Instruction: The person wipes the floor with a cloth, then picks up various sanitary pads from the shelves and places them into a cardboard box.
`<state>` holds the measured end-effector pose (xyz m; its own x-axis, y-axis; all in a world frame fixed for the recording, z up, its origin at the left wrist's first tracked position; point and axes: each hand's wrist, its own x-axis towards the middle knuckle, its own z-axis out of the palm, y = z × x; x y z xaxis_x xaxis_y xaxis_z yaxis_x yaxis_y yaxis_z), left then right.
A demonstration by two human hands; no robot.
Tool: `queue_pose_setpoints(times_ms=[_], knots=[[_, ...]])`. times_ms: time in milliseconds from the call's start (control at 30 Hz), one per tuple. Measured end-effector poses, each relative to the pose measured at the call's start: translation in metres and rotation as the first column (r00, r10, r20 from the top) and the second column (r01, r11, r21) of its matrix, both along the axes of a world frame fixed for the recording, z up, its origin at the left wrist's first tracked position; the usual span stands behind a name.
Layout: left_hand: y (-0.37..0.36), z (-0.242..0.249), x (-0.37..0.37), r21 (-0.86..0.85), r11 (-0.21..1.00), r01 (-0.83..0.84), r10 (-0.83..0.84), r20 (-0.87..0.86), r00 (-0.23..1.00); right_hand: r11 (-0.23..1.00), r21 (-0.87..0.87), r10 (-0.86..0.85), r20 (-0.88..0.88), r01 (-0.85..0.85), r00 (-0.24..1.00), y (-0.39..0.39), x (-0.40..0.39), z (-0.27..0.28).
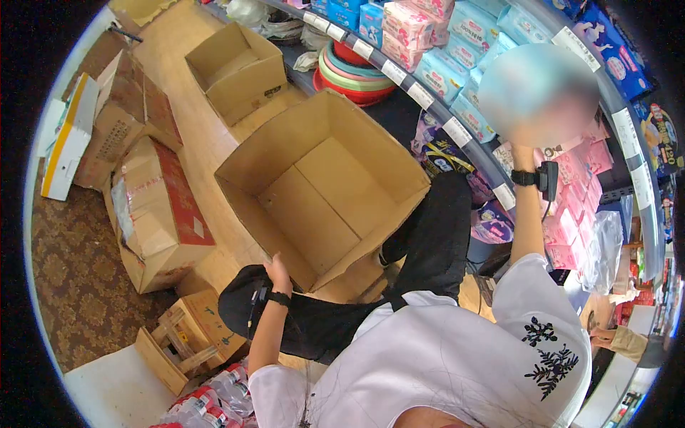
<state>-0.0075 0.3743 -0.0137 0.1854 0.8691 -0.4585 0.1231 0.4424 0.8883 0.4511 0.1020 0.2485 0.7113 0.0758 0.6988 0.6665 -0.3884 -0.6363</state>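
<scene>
1. Head view, the only 1 here: the open carton [275, 150] sits right in front of the person, mouth up towards the camera. From the left hand [277, 272] it spreads ahead and to the right; from the right hand [556, 118] it lies off to the left and nearer the body.
2. Left hand is clearly the nearer of the 2! It's at the carton's near-left corner, fingers apparently pinching the cardboard rim.
3. Right hand, arm stretched out to the shelf, well apart from the carton. A blur covers it, so whether it's spread or closed on something, I can't tell. Nearest to it: pale blue packs [451, 73] and pink packs [567, 232].
4. Long axis? The carton's mouth looks almost square, with no clear longer side; 1 straight seam crosses its bare bottom.
5. Materials now: matt brown cardboard, flat walls, crisp folds. The packs look soft, glossy and pillow-shaped, packed in rows behind a curved-looking shelf edge [422, 97] carrying white labels.
6. Beyond the carton, round basins [357, 80] nest in red, green and blue, smooth like plastic, just beside a smaller carton [239, 78].
7. Over on the left, a taped carton [158, 207] with red print stands near a brown floral-patterned mat [82, 278].
</scene>
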Motion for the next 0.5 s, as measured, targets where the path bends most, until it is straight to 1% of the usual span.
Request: queue_pose_setpoints(times_ms=[33, 67, 100, 133, 167, 233, 267, 300, 333, 367, 400, 433, 500], knots=[[0.001, -0.002, -0.001, 0.006, 0.999, 0.033, -0.033, -0.008, 0.999, 1.000, 0.002, 0.001, -0.002, -0.001, 1.000, 0.001, -0.006, -0.003], [0.001, 0.002, 0.000, 0.007, 0.999, 0.032, -0.032, -0.010, 0.999, 0.999, -0.037, -0.031, 0.020, 0.032, 0.999, 0.002, -0.015, -0.006], [0.000, 0.006, 0.001, -0.026, 0.999, 0.020, -0.022, -0.058, 0.998, 0.995, -0.075, -0.063, 0.042, 0.066, 0.997, 0.005, -0.027, -0.009], [-0.001, 0.011, 0.002, -0.058, 0.998, 0.007, -0.013, -0.105, 0.994, 0.997, -0.045, -0.054, 0.009, 0.054, 0.998, 0.014, -0.049, -0.005], [-0.002, 0.012, 0.003, -0.057, 0.998, 0.007, -0.013, -0.110, 0.994, 0.998, 0.057, -0.007, -0.039, 0.009, 0.999, 0.023, -0.062, -0.012], [-0.004, 0.016, 0.002, -0.006, 1.000, 0.027, -0.027, -0.010, 1.000, 0.989, 0.083, 0.125, -0.068, -0.119, 0.990, 0.040, -0.092, -0.031], [-0.007, 0.020, 0.003, -0.007, 1.000, 0.029, -0.029, -0.016, 0.999, 0.991, -0.024, 0.130, -0.088, -0.133, 0.988, 0.047, -0.109, -0.044], [-0.011, 0.027, 0.005, 0.003, 1.000, 0.001, -0.001, 0.030, 1.000, 0.980, -0.131, 0.134, -0.109, -0.148, 0.985, 0.054, -0.125, -0.058], [-0.013, 0.030, 0.007, 0.011, 1.000, -0.027, 0.026, 0.076, 0.997, 0.944, -0.134, 0.271, -0.202, -0.300, 0.941, 0.062, -0.140, -0.073], [-0.012, 0.029, 0.008, 0.009, 1.000, -0.025, 0.024, 0.072, 0.997, 0.887, -0.122, 0.396, -0.293, -0.445, 0.870, 0.068, -0.152, -0.089], [-0.010, 0.027, 0.007, -0.006, 1.000, -0.015, 0.015, 0.080, 0.997, 0.806, -0.210, 0.469, -0.344, -0.554, 0.813, 0.071, -0.159, -0.111], [-0.007, 0.023, 0.005, -0.019, 1.000, -0.006, 0.007, 0.090, 0.996, 0.702, -0.287, 0.530, -0.402, -0.652, 0.747, 0.073, -0.166, -0.132], [0.002, -0.009, -0.005, -0.008, 1.000, 0.006, -0.006, 0.073, 0.997, 0.671, -0.230, 0.523, -0.527, -0.705, 0.670, 0.068, -0.191, -0.157]])
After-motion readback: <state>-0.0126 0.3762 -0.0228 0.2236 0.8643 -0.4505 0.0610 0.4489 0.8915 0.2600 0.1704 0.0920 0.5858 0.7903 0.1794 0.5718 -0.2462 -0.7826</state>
